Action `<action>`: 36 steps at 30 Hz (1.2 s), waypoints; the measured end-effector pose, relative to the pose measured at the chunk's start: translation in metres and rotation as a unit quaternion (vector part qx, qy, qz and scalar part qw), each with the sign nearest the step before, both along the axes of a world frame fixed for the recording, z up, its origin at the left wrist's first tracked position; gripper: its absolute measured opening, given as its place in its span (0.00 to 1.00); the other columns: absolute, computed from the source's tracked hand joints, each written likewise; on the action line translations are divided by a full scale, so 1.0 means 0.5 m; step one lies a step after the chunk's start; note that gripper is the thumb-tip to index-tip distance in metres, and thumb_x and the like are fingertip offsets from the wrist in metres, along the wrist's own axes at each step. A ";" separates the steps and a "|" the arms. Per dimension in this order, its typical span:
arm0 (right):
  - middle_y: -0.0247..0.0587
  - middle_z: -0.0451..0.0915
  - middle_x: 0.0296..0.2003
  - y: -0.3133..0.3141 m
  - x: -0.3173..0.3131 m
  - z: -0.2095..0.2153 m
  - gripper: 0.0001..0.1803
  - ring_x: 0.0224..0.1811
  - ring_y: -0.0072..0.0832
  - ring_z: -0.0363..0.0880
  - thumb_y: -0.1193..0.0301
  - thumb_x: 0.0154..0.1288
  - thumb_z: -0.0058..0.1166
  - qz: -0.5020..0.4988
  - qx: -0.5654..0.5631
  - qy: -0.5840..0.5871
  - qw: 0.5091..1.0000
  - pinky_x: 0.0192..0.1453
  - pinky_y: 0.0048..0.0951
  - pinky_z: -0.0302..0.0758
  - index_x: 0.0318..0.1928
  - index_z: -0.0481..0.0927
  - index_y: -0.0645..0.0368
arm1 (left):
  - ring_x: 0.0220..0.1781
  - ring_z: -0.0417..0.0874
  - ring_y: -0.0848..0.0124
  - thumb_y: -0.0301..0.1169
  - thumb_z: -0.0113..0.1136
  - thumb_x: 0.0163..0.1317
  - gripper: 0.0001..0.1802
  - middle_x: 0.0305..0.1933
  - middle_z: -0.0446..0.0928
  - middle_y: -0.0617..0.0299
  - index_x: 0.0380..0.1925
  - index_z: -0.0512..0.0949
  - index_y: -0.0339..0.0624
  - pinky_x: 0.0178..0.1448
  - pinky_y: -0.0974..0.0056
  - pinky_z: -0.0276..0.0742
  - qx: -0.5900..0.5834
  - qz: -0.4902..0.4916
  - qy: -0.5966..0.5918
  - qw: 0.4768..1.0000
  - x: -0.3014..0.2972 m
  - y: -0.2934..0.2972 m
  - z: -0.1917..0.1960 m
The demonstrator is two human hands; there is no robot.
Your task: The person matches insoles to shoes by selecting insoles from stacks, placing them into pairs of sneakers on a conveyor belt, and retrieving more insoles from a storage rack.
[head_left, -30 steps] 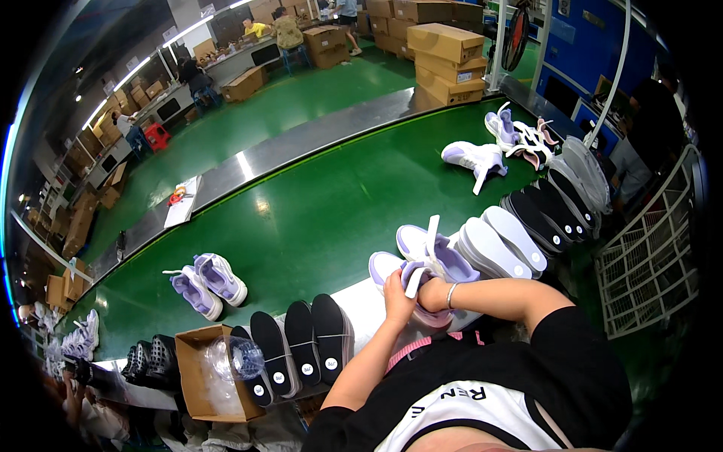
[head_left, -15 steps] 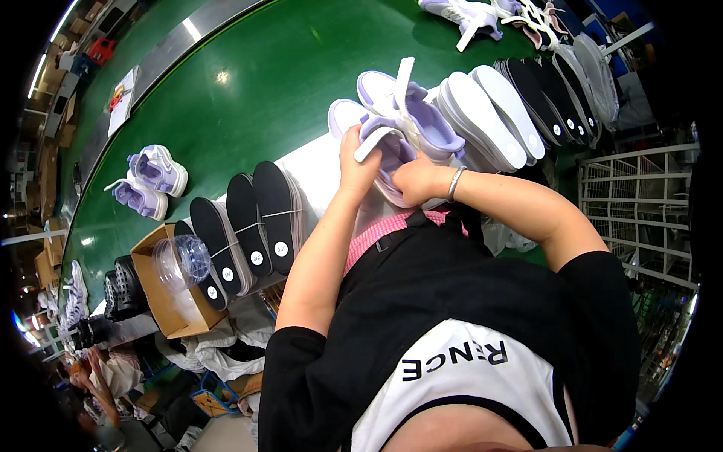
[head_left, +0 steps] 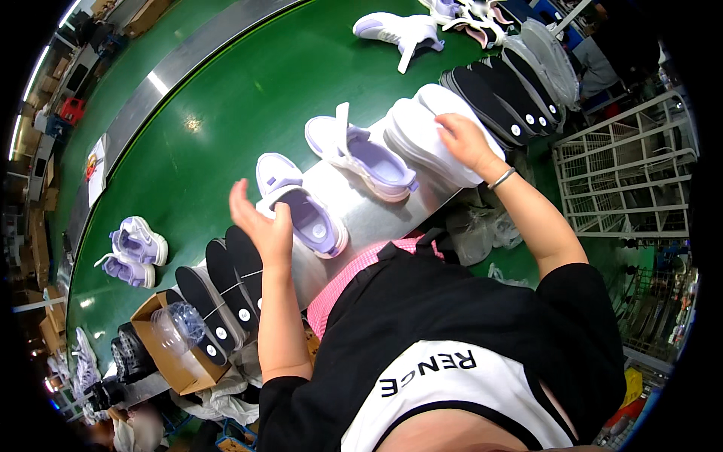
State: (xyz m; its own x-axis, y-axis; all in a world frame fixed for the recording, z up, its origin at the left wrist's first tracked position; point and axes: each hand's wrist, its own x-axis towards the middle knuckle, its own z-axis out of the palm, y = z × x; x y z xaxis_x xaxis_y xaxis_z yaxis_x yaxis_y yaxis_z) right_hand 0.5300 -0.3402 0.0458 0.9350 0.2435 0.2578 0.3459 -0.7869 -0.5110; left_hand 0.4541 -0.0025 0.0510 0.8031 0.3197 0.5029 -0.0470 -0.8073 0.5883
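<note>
Far-left pair: I see two lilac sneakers (head_left: 132,248) lying side by side on the green belt (head_left: 226,98), well apart from my hands; they sit clear of the bench, which I judge marks them as not the pair in hand.
Box: a brown carton (head_left: 169,361) at the near left holds a clear plastic bag, within reach of my left arm.
Black insoles, left: a fanned row of black insoles (head_left: 222,290) leans along the steel bench edge (head_left: 376,215), overlapped so that, I'd say, each one can be peeled off singly.
Left hand: my left hand (head_left: 263,222) is raised, palm open and fingers spread, gripping nothing; its fingertips are just beside the opening of the near lilac shoe.
Near shoe: the near lilac shoe (head_left: 301,207) rests sole-down on the bench, opening up, straight ahead of me.
Second shoe: another lilac shoe (head_left: 361,154) lies just to the right, tongue strap standing up, mouth open.
White soles: a stack of white soles (head_left: 429,135) stands on edge to the right, shingled for easy picking.
Right hand: my right hand (head_left: 463,139) rests on that stack with fingers curled loosely over the top sole; I cannot tell whether it has truly gripped one.
Black insoles, right: more black insoles (head_left: 504,94) lie beyond, far right.
Far shoe: a white sneaker (head_left: 399,30) lies farther up the belt.
</note>
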 end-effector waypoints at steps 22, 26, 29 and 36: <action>0.35 0.71 0.16 0.128 -0.083 0.127 0.12 0.14 0.23 0.70 0.67 0.51 0.46 0.029 0.060 0.543 0.837 0.15 0.23 0.68 0.26 0.75 0.66 | 0.27 0.75 0.49 0.31 0.51 0.48 0.14 0.23 0.74 0.45 0.34 0.65 0.38 0.33 0.53 0.69 -0.174 -0.110 0.190 0.960 0.107 -0.186 -0.035; 0.52 0.74 0.22 0.194 -0.072 0.046 0.12 0.25 0.44 0.74 0.67 0.44 0.46 0.134 -0.183 0.250 0.941 0.33 0.37 0.71 0.20 0.77 0.63 | 0.27 0.74 0.45 0.31 0.49 0.49 0.18 0.23 0.72 0.41 0.39 0.62 0.34 0.32 0.49 0.69 -0.154 -0.136 0.197 0.959 0.088 -0.197 -0.050; 0.49 0.72 0.28 0.206 -0.078 -0.015 0.09 0.30 0.40 0.73 0.67 0.43 0.47 0.160 -0.322 0.121 0.925 0.31 0.38 0.70 0.20 0.76 0.59 | 0.24 0.73 0.44 0.31 0.48 0.50 0.14 0.20 0.72 0.40 0.34 0.60 0.35 0.29 0.47 0.68 -0.146 -0.131 0.200 0.960 0.090 -0.199 -0.037; 0.47 0.73 0.29 0.194 -0.123 0.142 0.22 0.32 0.39 0.74 0.56 0.39 0.55 0.246 -0.341 0.127 0.898 0.34 0.37 0.70 0.33 0.73 0.59 | 0.24 0.73 0.44 0.31 0.46 0.51 0.13 0.20 0.72 0.41 0.33 0.59 0.36 0.29 0.47 0.68 -0.162 -0.102 0.215 0.958 0.086 -0.181 -0.070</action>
State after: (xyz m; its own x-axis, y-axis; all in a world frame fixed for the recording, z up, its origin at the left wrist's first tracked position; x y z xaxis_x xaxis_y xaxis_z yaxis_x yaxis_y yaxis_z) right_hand 0.4685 -0.2433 0.1170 0.6787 0.6639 -0.3139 0.6781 -0.7307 -0.0794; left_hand 0.4970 -0.0930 0.0160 0.9760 0.2175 0.0128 0.1186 -0.5797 0.8061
